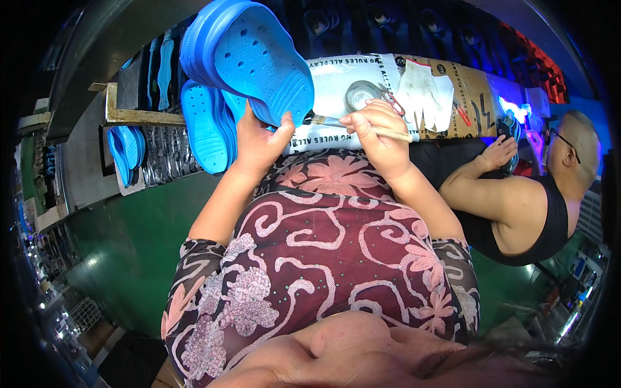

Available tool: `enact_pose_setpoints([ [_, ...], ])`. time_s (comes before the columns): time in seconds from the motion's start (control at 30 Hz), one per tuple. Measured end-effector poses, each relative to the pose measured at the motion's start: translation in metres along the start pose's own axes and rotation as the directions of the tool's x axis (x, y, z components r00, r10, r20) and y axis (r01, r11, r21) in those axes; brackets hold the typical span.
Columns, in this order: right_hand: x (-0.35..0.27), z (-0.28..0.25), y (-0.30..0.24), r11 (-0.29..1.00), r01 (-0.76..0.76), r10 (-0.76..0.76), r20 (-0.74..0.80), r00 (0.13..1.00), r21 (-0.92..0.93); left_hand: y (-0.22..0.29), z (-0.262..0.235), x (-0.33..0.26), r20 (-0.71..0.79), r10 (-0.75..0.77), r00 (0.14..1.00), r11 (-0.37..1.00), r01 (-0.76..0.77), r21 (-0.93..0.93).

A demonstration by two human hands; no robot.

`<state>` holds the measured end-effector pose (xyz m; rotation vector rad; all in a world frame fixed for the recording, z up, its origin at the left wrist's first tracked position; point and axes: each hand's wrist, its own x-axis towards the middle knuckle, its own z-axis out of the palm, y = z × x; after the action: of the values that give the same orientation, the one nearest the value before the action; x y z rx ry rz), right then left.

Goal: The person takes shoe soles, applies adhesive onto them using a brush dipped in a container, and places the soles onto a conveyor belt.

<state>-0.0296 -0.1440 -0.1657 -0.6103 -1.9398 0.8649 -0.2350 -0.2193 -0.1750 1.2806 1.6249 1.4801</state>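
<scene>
My left hand (260, 143) is closed on the lower edge of a blue foam shoe sole (268, 61), raised and tilted, with small holes and a grooved patch on its face. In my right hand (381, 136) is a flat brush (331, 121) with a pale wooden handle. Its dark bristles point left, at the sole's lower right edge; whether they touch it I cannot tell. Just beyond my right hand a round, clear-looking dish (363, 97) stands on the bench. Behind my left hand, more blue soles (206, 126) lie stacked together.
White and brown printed sheeting (323, 74) covers the bench. A white glove (424, 97), a red-handled tool (392, 102) and another red tool (463, 115) lie there. Further blue pieces (126, 150) rest at the left. A co-worker (517, 200) sits close on the right, beside a bright violet light.
</scene>
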Motion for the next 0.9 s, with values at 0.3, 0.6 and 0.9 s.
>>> enact_pose_setpoints([
  [0.3,0.007,0.000,-0.004,1.000,0.011,-0.011,0.043,0.999,0.000,0.001,0.001,-0.003,-0.001,0.077,0.997,0.992,-0.076,0.098],
  [0.6,0.006,-0.006,-0.005,0.988,0.045,-0.038,0.046,0.998,-0.145,-0.004,-0.001,-0.004,0.013,0.130,0.991,0.979,-0.131,0.158],
  [0.9,0.011,0.006,-0.009,0.977,0.167,-0.157,0.083,0.984,-0.133,-0.005,0.006,0.001,-0.014,0.284,0.959,0.957,-0.282,0.070],
])
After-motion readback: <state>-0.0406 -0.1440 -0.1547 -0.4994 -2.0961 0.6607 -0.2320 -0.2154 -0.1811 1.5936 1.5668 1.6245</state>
